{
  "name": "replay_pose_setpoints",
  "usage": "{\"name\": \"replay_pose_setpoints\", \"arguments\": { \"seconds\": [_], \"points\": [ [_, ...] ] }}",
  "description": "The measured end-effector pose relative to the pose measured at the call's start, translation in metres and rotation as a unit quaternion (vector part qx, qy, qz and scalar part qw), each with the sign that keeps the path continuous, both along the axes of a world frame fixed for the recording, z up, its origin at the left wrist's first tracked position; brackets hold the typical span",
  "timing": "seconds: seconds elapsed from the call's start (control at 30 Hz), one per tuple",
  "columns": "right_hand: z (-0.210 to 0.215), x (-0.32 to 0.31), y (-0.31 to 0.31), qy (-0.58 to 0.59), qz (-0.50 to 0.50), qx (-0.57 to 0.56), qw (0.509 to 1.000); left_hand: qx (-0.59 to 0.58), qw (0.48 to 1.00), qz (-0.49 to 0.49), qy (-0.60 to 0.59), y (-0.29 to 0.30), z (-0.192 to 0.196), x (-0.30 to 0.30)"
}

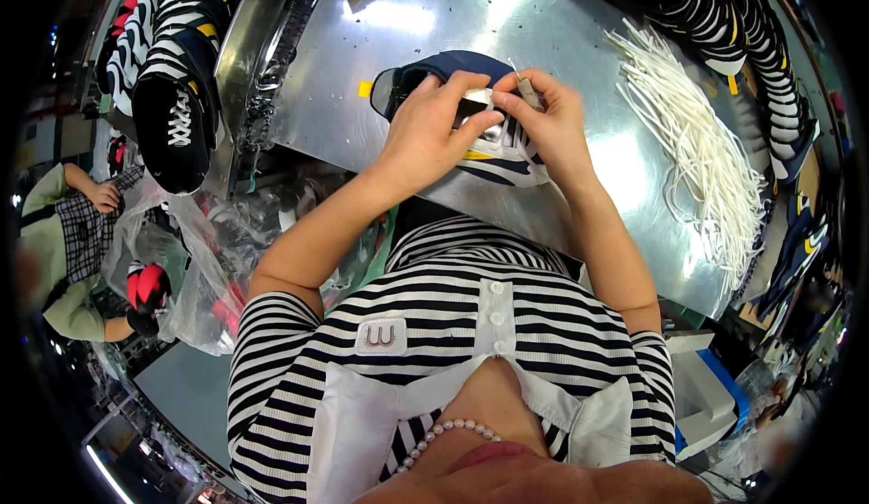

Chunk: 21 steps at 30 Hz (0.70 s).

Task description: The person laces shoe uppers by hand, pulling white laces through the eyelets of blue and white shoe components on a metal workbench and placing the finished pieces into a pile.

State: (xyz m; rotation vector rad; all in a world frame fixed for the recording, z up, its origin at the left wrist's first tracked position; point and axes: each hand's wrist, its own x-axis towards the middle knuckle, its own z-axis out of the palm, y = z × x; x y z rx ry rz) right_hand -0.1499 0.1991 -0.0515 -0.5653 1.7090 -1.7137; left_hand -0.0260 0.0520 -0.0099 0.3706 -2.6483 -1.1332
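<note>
In front of me a navy, white and yellow shoe upper lies on the metal tabletop. My left hand is closed on it, with fingers over the opening and thumb near the eyelet area. Close beside it, my right hand has thumb and forefinger pinched at a white shoelace by the eyelets. A beige wrap or small piece shows at the right fingers; which of these it is I cannot tell. Fingers partly hide the lace's path.
A bundle of white shoelaces lies on the right of the metal table. Stacked shoe uppers line the right edge and the left. Clear plastic bags hang at lower left, near another person's hand.
</note>
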Motion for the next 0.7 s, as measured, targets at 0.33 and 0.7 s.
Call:
{"name": "replay_pose_setpoints", "arguments": {
  "seconds": [0.33, 0.7],
  "points": [
    [0.031, 0.016, 0.028, 0.131, 0.027, 0.052, 0.990, -0.053, 0.991, 0.100, 0.065, 0.015, -0.006, -0.001],
    [0.031, 0.014, 0.027, 0.233, 0.065, 0.103, 0.965, -0.114, 0.987, 0.051, 0.097, 0.023, -0.005, 0.000]
  ]
}}
